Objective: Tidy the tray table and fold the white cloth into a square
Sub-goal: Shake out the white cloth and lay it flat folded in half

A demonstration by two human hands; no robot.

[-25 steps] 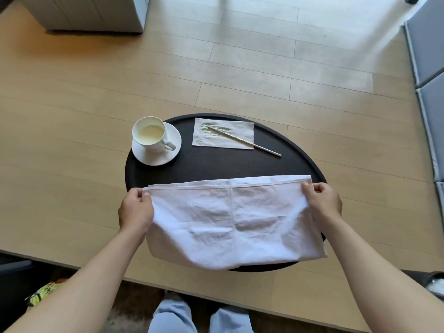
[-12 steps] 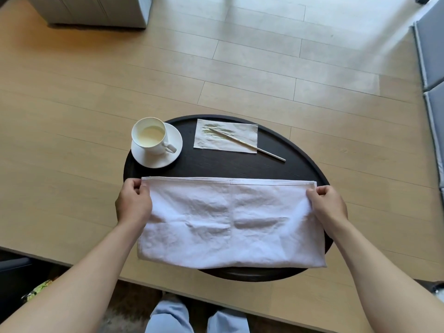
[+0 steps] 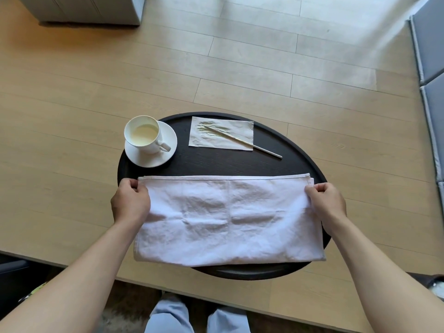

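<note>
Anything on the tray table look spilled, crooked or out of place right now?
Nothing spilled. The paper napkin at the back is smeared with greenish marks, and a thin stick lies diagonally across it, its end poking off onto the tray table. The white cloth lies flat but creased; its front left corner overhangs the edge.

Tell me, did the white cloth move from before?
Yes. The white cloth settled flat onto the round black tray table; its far edge is still short of the white saucer.

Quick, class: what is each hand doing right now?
Left hand: closed on the white cloth.
Right hand: closed on the same cloth.
</note>
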